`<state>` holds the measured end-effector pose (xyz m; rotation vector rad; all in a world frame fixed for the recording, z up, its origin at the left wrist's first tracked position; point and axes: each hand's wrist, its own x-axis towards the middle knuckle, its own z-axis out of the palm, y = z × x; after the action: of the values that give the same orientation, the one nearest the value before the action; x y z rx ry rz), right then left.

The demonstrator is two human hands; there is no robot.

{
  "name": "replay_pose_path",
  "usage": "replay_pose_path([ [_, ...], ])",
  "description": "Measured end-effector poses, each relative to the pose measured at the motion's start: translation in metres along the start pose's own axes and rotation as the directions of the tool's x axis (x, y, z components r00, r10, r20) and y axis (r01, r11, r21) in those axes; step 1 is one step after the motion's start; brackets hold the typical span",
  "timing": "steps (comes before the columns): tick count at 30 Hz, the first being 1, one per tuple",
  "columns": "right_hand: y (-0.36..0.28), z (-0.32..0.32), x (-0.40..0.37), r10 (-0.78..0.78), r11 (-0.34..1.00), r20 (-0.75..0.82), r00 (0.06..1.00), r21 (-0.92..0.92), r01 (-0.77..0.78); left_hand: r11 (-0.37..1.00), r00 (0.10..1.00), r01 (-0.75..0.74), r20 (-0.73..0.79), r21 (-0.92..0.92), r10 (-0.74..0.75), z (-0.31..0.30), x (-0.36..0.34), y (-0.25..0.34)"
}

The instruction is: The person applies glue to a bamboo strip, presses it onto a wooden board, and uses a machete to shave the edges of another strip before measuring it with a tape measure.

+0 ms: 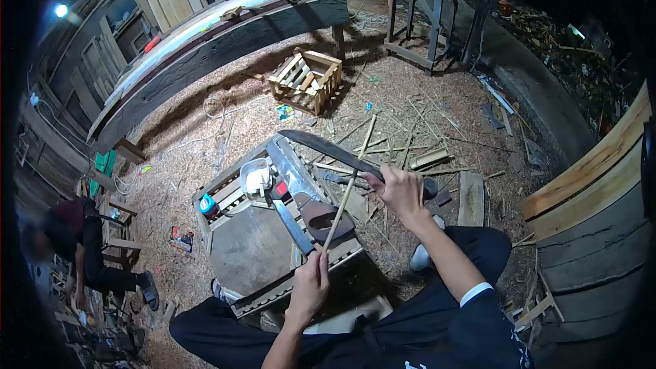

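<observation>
- One bamboo strip [339,213], slanting above the right side of one low slatted table [229,173].
- Two hands: left hand [311,285] closed round the strip's lower end; right hand [402,197] gripping one machete [321,144], blade crossing the strip.
- Tabletop: one handsaw [328,221], one tape measure [208,204], one plastic tub [247,182].
- Floor beyond: one slatted crate [321,63].
- Far left: one other person [100,249].

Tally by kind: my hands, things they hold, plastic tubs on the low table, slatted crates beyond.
Bare left hand, right hand: 2
Curved dark metal blade: 1
Thin pale bamboo-like strip: 1
Translucent plastic tub: 1
Slatted wooden crate: 1
Total: 6
</observation>
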<state>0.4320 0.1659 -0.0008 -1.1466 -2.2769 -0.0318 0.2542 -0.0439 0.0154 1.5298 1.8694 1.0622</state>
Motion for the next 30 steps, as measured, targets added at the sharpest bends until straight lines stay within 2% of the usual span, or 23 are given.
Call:
replay_pose_path([
  [2, 0.002, 0.013, 0.001, 0.065, 0.998, -0.22, 0.973, 0.029, -0.06, 1.0, 1.0, -0.017, -0.014, -0.006, 0.017, 0.01, -0.001, -0.011],
  [3, -0.008, 0.01, -0.008, 0.063, 0.997, -0.207, 0.976, -0.027, -0.07, 0.999, 0.999, -0.041, -0.018, -0.002, 0.041, 0.014, 0.006, -0.015],
  [5, -0.03, -0.005, -0.025, -0.07, 0.995, -0.119, 0.99, 0.066, 0.078, 1.0, 1.0, -0.015, -0.018, -0.003, 0.015, 0.011, 0.011, -0.01],
  [6, -0.032, 0.017, -0.028, -0.203, 0.971, -0.297, 0.933, 0.061, 0.23, 1.0, 1.0, 0.024, -0.009, -0.004, -0.024, 0.007, 0.01, -0.007],
  [7, -0.026, 0.023, -0.025, -0.198, 0.971, -0.296, 0.934, 0.069, 0.228, 0.998, 0.998, 0.066, 0.001, -0.001, -0.066, 0.002, 0.008, -0.003],
  [9, -0.001, 0.03, -0.007, -0.151, 0.985, -0.188, 0.971, -0.11, 0.132, 0.997, 0.997, 0.072, 0.008, 0.008, -0.072, -0.006, 0.003, -0.002],
  [10, 0.014, 0.029, 0.004, 0.083, 0.997, -0.032, 0.996, 0.0, -0.083, 1.0, 1.0, 0.015, -0.002, 0.019, -0.015, -0.004, -0.001, -0.005],
  [11, 0.02, 0.039, 0.008, -0.056, 0.992, -0.289, 0.956, -0.127, 0.02, 0.998, 0.999, -0.046, -0.018, 0.032, 0.047, -0.005, -0.004, -0.008],
  [13, 0.002, 0.025, -0.012, 0.095, 0.995, -0.129, 0.987, 0.02, -0.093, 1.0, 0.999, -0.031, -0.016, 0.002, 0.031, -0.003, 0.0, -0.009],
  [14, -0.015, 0.009, -0.023, 0.139, 0.982, 0.005, 0.99, 0.127, -0.139, 1.0, 1.0, -0.018, -0.014, 0.011, 0.018, -0.003, -0.003, -0.012],
  [15, -0.026, 0.005, -0.032, 0.06, 0.987, 0.005, 0.998, 0.149, -0.06, 1.0, 1.0, 0.0, -0.006, 0.021, 0.0, -0.003, -0.004, -0.012],
  [17, -0.027, 0.019, -0.036, -0.173, 0.982, -0.163, 0.971, 0.042, 0.182, 1.0, 1.0, -0.012, -0.02, 0.017, 0.012, -0.002, -0.004, -0.014],
  [19, 0.013, 0.045, -0.013, -0.107, 0.991, -0.194, 0.975, -0.096, 0.09, 0.999, 0.999, 0.038, 0.021, 0.002, -0.038, -0.011, -0.012, -0.017],
  [20, 0.016, 0.026, 0.001, 0.156, 0.988, -0.001, 0.988, -0.012, -0.156, 0.998, 0.998, 0.056, 0.039, -0.008, -0.055, -0.013, -0.015, -0.015],
  [21, 0.022, 0.025, 0.007, 0.193, 0.981, -0.019, 0.981, 0.018, -0.192, 0.998, 0.997, 0.063, 0.035, -0.007, -0.062, -0.012, -0.02, -0.016],
  [23, 0.019, 0.023, -0.007, 0.153, 0.987, -0.133, 0.979, -0.036, -0.159, 1.0, 1.0, -0.007, 0.029, -0.015, 0.007, -0.007, -0.018, -0.018],
  [24, 0.008, 0.017, -0.018, 0.114, 0.993, -0.08, 0.99, 0.011, -0.114, 0.997, 0.997, 0.068, 0.025, -0.034, -0.067, -0.005, -0.015, -0.012],
  [25, -0.007, 0.011, -0.027, 0.073, 0.996, -0.027, 0.997, 0.058, -0.071, 0.997, 0.998, 0.064, 0.031, -0.042, -0.063, -0.003, -0.013, -0.011],
  [26, -0.021, 0.006, -0.03, -0.007, 0.998, -0.104, 0.995, 0.055, 0.012, 0.997, 0.998, 0.058, 0.005, -0.044, -0.058, -0.001, -0.008, -0.011],
  [27, -0.031, 0.001, -0.028, -0.034, 0.989, -0.133, 0.991, 0.14, 0.053, 0.998, 0.998, 0.054, -0.024, -0.043, -0.056, 0.0, -0.005, -0.012],
  [29, -0.035, 0.0, -0.028, 0.037, 0.983, -0.014, 0.999, 0.178, -0.034, 0.997, 0.997, 0.048, -0.063, -0.062, -0.052, 0.003, -0.003, -0.022],
  [30, -0.037, -0.005, -0.027, 0.088, 0.966, 0.01, 0.996, 0.244, -0.088, 0.987, 0.996, 0.076, -0.026, -0.142, -0.08, 0.001, -0.003, -0.026],
])
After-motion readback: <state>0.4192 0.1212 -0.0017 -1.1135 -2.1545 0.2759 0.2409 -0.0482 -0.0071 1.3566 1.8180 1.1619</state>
